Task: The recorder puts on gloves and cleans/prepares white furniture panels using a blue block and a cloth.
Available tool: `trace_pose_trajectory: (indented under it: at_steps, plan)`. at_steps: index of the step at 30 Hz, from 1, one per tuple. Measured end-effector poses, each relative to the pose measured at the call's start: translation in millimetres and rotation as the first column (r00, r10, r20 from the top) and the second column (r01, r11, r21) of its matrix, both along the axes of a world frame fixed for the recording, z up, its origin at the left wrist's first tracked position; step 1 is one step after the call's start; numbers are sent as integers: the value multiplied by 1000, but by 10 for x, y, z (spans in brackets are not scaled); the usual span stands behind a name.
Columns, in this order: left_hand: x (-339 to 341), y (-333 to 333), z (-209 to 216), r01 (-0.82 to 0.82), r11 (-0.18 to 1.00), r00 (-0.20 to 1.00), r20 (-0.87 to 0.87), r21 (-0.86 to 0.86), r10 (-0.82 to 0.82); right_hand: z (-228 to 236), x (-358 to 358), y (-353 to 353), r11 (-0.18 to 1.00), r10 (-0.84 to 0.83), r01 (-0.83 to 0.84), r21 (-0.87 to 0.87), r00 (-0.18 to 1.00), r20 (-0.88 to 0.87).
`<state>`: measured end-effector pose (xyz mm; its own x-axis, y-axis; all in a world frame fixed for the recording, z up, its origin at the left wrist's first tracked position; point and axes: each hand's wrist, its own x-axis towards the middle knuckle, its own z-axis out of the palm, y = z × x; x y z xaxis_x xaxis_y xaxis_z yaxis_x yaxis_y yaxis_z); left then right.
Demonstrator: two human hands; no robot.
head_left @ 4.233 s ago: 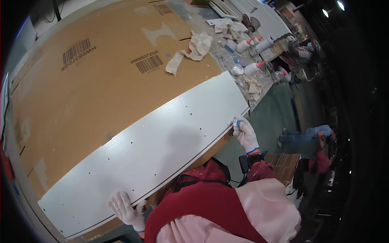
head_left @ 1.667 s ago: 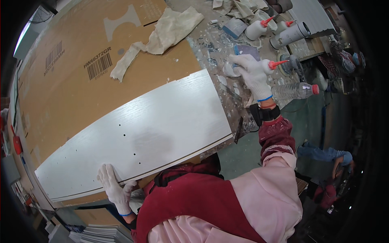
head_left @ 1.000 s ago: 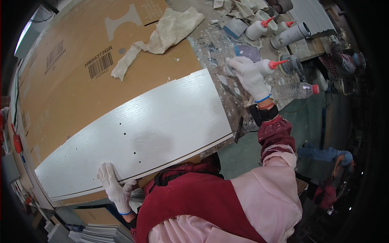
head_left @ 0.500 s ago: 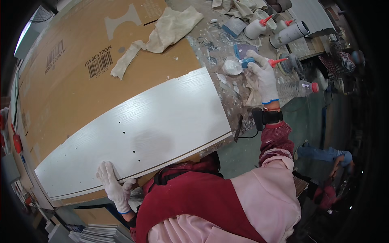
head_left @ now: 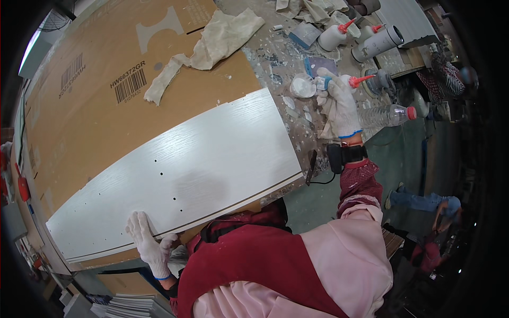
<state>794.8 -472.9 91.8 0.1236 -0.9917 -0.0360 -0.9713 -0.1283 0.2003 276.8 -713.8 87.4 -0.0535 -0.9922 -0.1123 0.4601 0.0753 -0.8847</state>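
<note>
A white wood-grain board (head_left: pixel 212 153) with one curved side and several small holes lies in front of me. My left hand (head_left: pixel 146 241), in a white glove, rests on its near edge towards the left end, fingers laid out flat and thumb apart. Beyond the board's right end, my gloved right hand (head_left: pixel 341 103) is closed round a small blue piece (head_left: pixel 322 83); its exact kind is partly hidden by the fingers. That piece meets the rim of a small round tub (head_left: pixel 303 86) of white paste. A purple-blue pad (head_left: pixel 321 65) lies just behind the hand.
Flat brown cardboard (head_left: pixel 106 116) lies under the board, with a torn cream cloth (head_left: pixel 225 40) on it. White bottles with red nozzles, one a squeeze bottle (head_left: pixel 332 38), stand at the back right near a grey cylinder (head_left: pixel 377 44). A clear plastic bottle (head_left: pixel 383 115) lies right of my hand.
My right hand has shifted slightly left and lower, and its fingers have turned at the tub with the blue piece. The left hand and the board have stayed put.
</note>
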Motion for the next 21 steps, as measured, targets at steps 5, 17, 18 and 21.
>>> trace_pose_trajectory:
  at_steps: [5, 17, 18, 21]
  plan:
    - [1, 1, 2, -14, 1000, 1000, -9, 5, 14, 17, 29, -11, 1000, 6, -7, 4, 1000, 26]
    - [7, 27, -5, 6, 1000, 1000, -13, -19, -6, 167, 88, 29, 983, -174, 181, 6, 953, -247]
    - [5, 35, -5, 1, 1000, 1000, -4, -24, -1, 159, 64, 74, 983, -177, 185, 10, 953, -246]
    - [-28, 1, -1, 1, 999, 1000, -16, -35, -2, 197, 29, 192, 991, -123, 120, -58, 991, -50]
